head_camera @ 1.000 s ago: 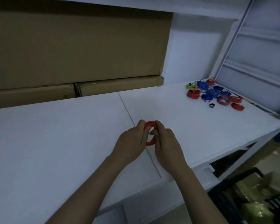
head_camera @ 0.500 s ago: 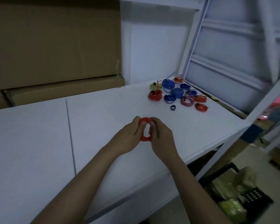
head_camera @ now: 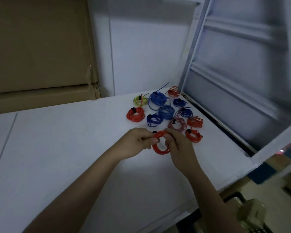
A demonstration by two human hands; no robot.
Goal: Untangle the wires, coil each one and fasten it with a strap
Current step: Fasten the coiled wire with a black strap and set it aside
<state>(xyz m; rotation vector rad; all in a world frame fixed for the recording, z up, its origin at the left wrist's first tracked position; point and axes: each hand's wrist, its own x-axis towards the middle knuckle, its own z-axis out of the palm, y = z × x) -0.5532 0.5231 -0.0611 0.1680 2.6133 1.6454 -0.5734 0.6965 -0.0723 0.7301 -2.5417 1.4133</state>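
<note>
Both forearms bare, reaching forward and converging over the worktop [head_camera: 57,148]. Left hand [head_camera: 138,142] on the left side of the red wire coil [head_camera: 160,147], fingers curled, thumb and fingertips pinching its upper strand. Right hand [head_camera: 178,145] on the coil's right side, fingers curled round its rim, grip closed. Wrists nearly level, slightly apart.

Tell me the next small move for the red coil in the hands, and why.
Probably pick up the small black strap lying just behind the coil and wrap it round. The left hand and right hand both grip the red coiled wire, which shows no strap, while the red coil on the white table already wears one.
</note>
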